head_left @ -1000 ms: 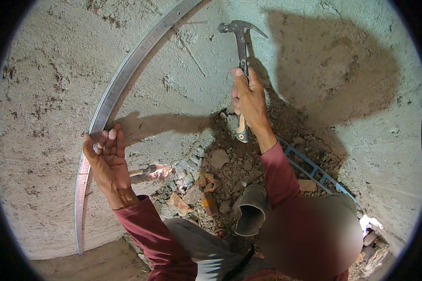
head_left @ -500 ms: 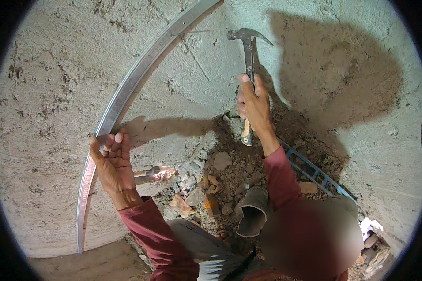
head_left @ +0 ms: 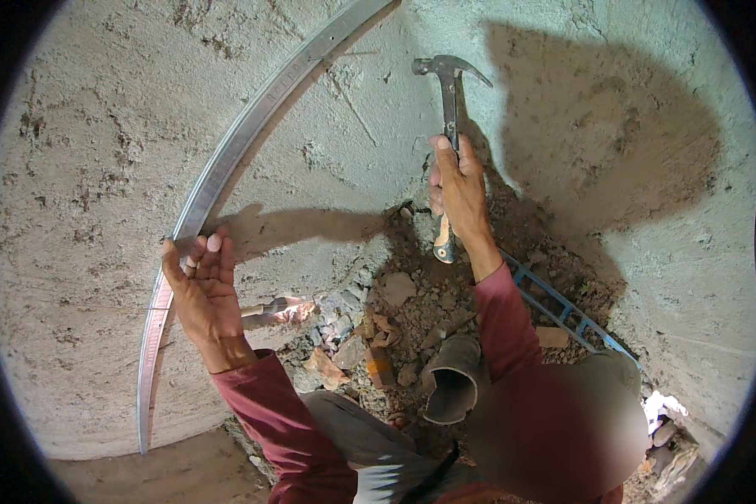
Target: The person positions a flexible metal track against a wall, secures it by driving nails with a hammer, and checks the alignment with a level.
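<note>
My right hand (head_left: pixel 460 186) is closed round the handle of a claw hammer (head_left: pixel 450 101), its dark metal head raised in front of the wall and its tan grip end showing below my fist. My left hand (head_left: pixel 207 302) is at a long grey metal strip (head_left: pixel 242 139) that curves up the wall in the fisheye view. The thumb lies at the strip's left edge and the bent fingers are at its right side, palm showing. Whether a small nail sits under the thumb, I cannot tell. The hammer head is well apart from the left hand.
Rough plastered walls (head_left: pixel 84 185) meet at a corner heaped with rubble (head_left: pixel 399 288). A broken pipe piece (head_left: pixel 452 382), a brick (head_left: pixel 380 368) and a blue ladder-like frame (head_left: pixel 554 307) lie there. A tool with a wooden handle (head_left: pixel 252 310) is beside my left wrist.
The hammer and my right hand have shifted very slightly right and down. My left hand keeps its place at the metal strip.
</note>
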Tool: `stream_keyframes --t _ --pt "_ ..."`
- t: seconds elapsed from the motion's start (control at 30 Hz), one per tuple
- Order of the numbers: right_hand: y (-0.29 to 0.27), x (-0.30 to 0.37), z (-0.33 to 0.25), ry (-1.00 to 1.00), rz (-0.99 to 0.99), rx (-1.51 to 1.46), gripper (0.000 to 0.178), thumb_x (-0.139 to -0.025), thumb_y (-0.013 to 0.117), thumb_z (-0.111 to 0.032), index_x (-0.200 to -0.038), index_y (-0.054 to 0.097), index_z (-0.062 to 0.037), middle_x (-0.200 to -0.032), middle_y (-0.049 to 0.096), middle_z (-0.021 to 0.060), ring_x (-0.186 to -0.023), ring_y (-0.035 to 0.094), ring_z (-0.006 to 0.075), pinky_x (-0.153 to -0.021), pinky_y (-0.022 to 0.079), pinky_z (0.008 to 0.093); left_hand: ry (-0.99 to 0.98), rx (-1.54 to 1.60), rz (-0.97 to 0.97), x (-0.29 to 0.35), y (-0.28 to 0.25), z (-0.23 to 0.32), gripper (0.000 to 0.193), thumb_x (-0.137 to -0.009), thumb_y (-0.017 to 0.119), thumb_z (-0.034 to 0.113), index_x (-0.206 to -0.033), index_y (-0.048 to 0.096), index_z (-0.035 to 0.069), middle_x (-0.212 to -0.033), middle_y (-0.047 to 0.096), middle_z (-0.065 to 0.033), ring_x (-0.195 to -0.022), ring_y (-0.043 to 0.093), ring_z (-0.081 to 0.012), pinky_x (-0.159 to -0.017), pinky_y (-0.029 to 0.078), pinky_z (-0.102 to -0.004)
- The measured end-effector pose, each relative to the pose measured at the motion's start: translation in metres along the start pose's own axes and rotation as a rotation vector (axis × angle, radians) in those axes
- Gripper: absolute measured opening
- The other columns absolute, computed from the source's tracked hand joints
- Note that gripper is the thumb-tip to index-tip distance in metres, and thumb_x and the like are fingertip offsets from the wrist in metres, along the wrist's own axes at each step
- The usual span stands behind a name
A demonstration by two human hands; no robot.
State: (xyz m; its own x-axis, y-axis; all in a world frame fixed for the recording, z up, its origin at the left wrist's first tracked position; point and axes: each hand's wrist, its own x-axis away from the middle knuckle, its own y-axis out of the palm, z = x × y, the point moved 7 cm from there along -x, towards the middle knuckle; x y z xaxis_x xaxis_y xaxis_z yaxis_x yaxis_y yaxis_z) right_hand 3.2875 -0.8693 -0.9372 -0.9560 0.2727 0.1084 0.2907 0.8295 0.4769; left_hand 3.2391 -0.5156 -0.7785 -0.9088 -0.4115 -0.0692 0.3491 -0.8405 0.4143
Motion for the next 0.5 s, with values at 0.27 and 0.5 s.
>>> stream_keyframes --t 0.27,0.5 --pt "-0.0053 -0.0008 -0.0017 0.008 0.029 -0.005 0.029 -0.102 0.052 -0.042 -0.103 0.047 -0.0134 -0.064 0.042 -0.0024 -0.045 0.04 0.006 -0.037 0.032 0.0239 -0.008 -0.046 0.061 -0.0002 0.0031 0.0 0.037 -0.095 0.066 0.036 -0.104 0.06 0.001 -0.094 0.065 -0.011 -0.103 0.067 -0.0323 -0.095 0.058 -0.0422" --pt "-0.0071 0.0001 -0.0048 -0.024 0.038 0.01 0.027 -0.103 0.051 -0.04 -0.101 0.047 -0.0128 -0.062 0.042 -0.003 -0.045 0.04 0.0063 -0.037 0.033 0.0243 0.024 -0.055 0.024 0.0016 0.0076 0.0007 0.04 -0.095 0.066 0.038 -0.105 0.059 0.0 -0.094 0.064 -0.0103 -0.101 0.067 -0.0313 -0.097 0.057 -0.0431"
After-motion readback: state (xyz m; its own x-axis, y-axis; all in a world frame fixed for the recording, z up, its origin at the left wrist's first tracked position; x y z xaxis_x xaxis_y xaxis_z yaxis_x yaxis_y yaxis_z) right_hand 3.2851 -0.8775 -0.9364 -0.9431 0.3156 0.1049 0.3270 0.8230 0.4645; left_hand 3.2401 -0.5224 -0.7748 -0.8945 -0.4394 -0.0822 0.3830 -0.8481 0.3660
